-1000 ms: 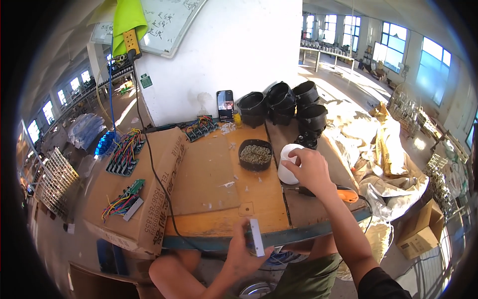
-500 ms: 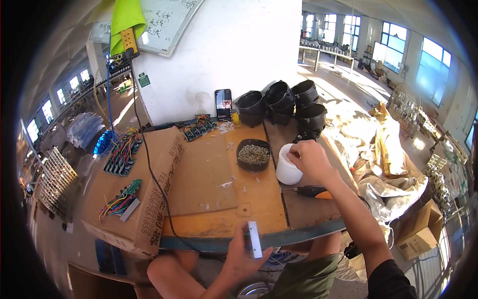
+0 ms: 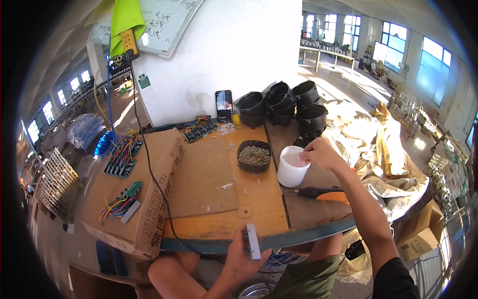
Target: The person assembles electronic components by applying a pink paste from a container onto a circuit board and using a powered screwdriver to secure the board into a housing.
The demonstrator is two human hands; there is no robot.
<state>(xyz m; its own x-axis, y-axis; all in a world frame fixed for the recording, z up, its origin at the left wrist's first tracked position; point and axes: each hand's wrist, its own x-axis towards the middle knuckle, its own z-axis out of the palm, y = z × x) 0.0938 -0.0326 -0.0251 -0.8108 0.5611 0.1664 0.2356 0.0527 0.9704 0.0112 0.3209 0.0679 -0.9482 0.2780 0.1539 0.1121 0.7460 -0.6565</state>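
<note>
Far left of the white tub [image 3: 290, 175], a wired circuit board [image 3: 122, 202] with a metal bar lies on the cardboard box [image 3: 147, 192], well out of the way of both hands. Nearer the person than the tub and to its left, the left hand [image 3: 238, 259] is clamped on a drilled silver metal bar [image 3: 253, 242], out past the table [image 3: 209, 227] edge; a firm grip at the sides, with the holed face clear, suits it best. Just left of the tub, the black bowl [image 3: 254, 168] of small metal pieces calls for a clear wrist. At the tub's right rim, the right hand [image 3: 323, 152] dips bent fingertips inside; I cannot tell whether they pinch anything. A light touch and a straight lift should spare the tub a tip. The orange-and-black pistol-less tool [image 3: 323, 194] lies in front of the tub, toward its right, under the forearm's reach, so the elbow should ride high.
</note>
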